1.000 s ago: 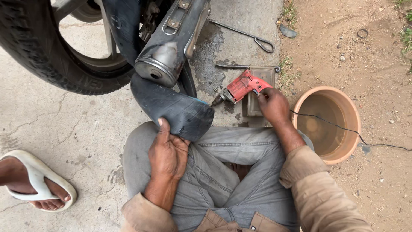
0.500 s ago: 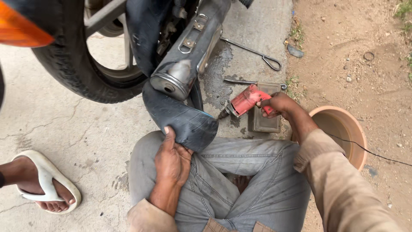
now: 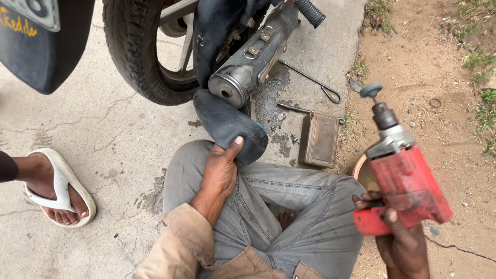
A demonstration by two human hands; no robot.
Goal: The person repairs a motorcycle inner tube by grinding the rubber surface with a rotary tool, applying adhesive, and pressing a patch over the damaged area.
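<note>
On my lap, tube pinned, drill raised.
Left hand [image 3: 221,173] fingers grip the black inner tube [image 3: 227,124]; right hand [image 3: 400,240] fingers close around the red drill [image 3: 408,188].

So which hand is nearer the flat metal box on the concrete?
Left. The left hand grips the inner tube just left of the metal box; the right hand holds the red drill lower right.
</note>
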